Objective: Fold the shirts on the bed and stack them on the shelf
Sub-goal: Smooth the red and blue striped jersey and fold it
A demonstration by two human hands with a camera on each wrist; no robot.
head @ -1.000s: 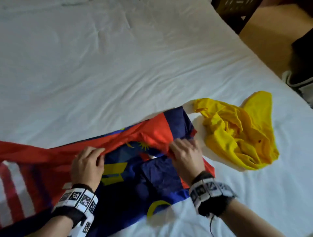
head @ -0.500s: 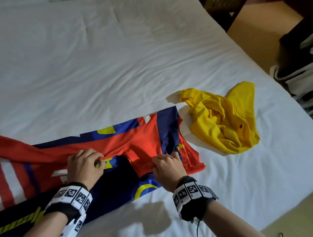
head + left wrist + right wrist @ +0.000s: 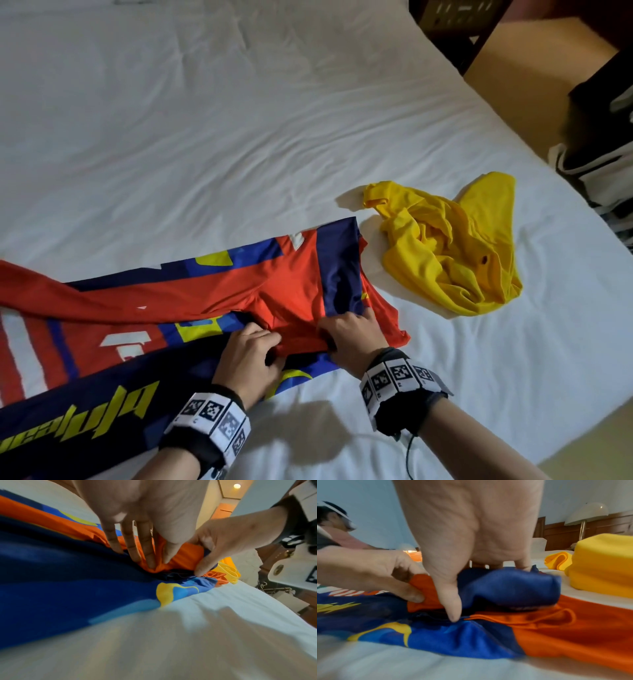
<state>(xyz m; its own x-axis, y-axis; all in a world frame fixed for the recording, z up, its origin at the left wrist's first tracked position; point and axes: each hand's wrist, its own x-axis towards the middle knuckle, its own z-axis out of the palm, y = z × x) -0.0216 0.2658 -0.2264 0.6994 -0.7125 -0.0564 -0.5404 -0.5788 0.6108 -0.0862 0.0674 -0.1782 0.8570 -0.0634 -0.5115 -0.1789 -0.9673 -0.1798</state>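
- our left hand [image 3: 248,359] and right hand [image 3: 352,337], fingers curled, both pinch the red-and-blue jersey [image 3: 212,298] at lower centre.
- the jersey lies on the bed [image 3: 239,137]; the crumpled yellow shirt [image 3: 452,246] sits just right of it.

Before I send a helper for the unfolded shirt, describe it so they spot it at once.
On the white bed, look right of the two hands working the red-and-blue jersey. The crumpled yellow shirt lies there alone, plain yellow, untouched.
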